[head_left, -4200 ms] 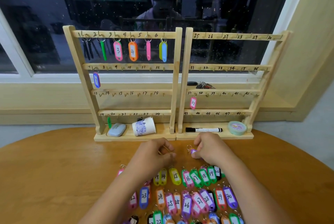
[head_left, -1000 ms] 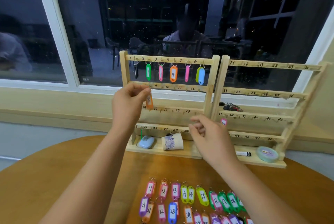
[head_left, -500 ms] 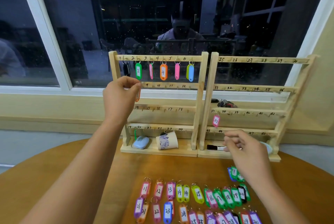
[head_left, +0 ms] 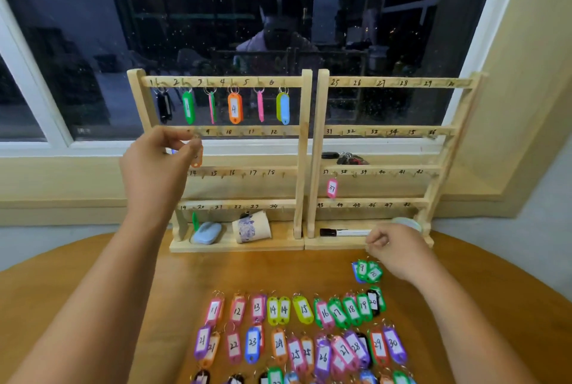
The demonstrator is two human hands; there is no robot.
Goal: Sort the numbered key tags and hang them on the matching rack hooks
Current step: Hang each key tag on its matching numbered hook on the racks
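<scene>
The step in hand looks like threading a ring onto a hook, and doing it well means keeping the pinch high on the ring so the loop stays open to the hook tip, then lowering it until the hook takes the weight before letting go. The left hand (head_left: 154, 167) has thumb and forefinger closed in a tight pinch on the ring of an orange tag (head_left: 197, 158); the tag hangs straight below the fingers (head_left: 192, 144), its number hidden by them. The ring sits right at the fingertips, against the second rail (head_left: 247, 131) of the rack (head_left: 305, 167), just left of the written 9 — so the hook meant is probably 8, though that label is covered. Whether the ring is already over the hook cannot be told. The right hand (head_left: 399, 250) is low over the worktop (head_left: 93, 290), fingers curled in together; a small bunch of green tags (head_left: 368, 272) marked 9 and 10 lies just beneath its fingertips, and whether it actually holds their rings is unclear. The other tags lie in rows nearer the person — well below both hands.
</scene>
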